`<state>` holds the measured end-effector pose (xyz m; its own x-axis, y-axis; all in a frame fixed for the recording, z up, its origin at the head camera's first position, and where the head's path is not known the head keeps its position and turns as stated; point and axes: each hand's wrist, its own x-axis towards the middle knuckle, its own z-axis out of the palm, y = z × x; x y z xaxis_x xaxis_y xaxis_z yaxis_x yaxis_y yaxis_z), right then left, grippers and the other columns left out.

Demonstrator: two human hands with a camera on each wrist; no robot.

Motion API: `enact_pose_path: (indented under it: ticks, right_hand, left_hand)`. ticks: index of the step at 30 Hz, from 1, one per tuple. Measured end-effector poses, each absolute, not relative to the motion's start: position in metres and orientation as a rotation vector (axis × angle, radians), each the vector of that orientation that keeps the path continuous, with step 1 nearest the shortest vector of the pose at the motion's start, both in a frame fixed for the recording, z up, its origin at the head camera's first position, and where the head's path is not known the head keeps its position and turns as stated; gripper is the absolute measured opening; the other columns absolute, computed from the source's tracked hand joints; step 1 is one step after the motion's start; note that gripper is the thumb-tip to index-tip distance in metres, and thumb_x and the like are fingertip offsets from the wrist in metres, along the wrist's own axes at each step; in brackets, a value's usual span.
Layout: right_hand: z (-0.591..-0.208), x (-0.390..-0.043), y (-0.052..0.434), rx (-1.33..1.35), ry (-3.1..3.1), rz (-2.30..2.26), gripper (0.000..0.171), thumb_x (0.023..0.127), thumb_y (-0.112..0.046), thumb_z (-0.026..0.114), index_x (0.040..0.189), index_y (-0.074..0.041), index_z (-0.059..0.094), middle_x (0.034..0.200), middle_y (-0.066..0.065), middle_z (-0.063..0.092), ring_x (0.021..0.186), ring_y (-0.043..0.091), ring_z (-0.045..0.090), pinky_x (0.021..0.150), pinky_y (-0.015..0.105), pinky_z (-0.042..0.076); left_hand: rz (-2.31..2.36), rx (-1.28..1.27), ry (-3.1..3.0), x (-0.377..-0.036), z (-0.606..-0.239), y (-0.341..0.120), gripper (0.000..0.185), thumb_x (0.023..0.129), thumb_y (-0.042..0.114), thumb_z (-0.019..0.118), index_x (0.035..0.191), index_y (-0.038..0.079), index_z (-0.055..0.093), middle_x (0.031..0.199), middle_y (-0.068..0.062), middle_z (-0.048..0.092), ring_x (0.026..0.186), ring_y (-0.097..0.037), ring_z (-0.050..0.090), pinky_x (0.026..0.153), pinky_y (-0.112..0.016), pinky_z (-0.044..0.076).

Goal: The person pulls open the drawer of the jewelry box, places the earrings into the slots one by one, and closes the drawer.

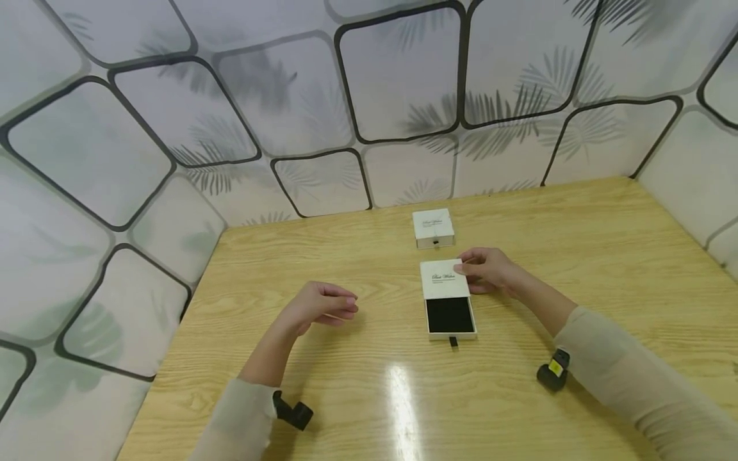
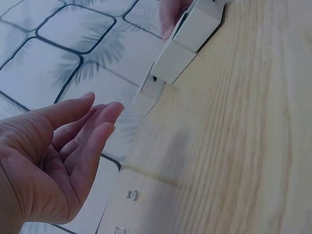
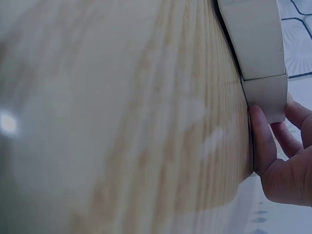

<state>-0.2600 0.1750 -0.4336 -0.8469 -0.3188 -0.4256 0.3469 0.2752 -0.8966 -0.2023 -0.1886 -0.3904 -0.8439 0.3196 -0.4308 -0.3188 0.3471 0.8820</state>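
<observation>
Head view: a white drawer box lay near the middle of the wooden table, its sleeve pushed toward the far side so that the black-lined tray stood partly drawn out toward the person, a small dark pull tab at its near end. The right hand rested at the box's right far corner, fingers curled against the sleeve's edge and holding it. The left hand hovered over the table well to the left of the box, fingers loosely bent and holding nothing. A second white box, closed, sat just beyond the first, near the patterned wall.

Left wrist view: the left hand showed a relaxed, open palm, with both boxes in a line ahead of it.

Right wrist view: the right hand's fingers pressed against the end of the white drawer box where it met the table.
</observation>
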Motion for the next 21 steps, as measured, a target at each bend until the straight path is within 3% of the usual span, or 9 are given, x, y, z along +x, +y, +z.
enact_pose_path:
  ticks: [18, 21]
  right_hand:
    - [-0.435, -0.26, 0.176, 0.014, 2.014, -1.618, 0.054, 0.094, -0.021, 0.06, 0.135, 0.006, 0.037, 0.128, 0.021, 0.045, 0.082, 0.012, 0.065, 0.075, 0.032, 0.058]
    - [-0.435, -0.261, 0.176, 0.011, 2.021, -1.608, 0.054, 0.094, -0.021, 0.06, 0.135, 0.005, 0.037, 0.131, 0.023, 0.044, 0.082, 0.012, 0.064, 0.076, 0.032, 0.058]
  left_hand:
    - [1.46, -0.091, 2.397, -0.207, -0.396, -0.211, 0.026, 0.088, 0.007, 0.066, 0.11, -0.006, 0.065, 0.112, -0.017, 0.067, 0.093, -0.02, 0.067, 0.08, -0.037, 0.057]
    - [1.368, -0.08, 2.527, -0.208, -0.398, -0.208, 0.022, 0.087, 0.007, 0.066, 0.106, -0.004, 0.067, 0.108, -0.016, 0.067, 0.092, -0.021, 0.065, 0.076, -0.034, 0.057]
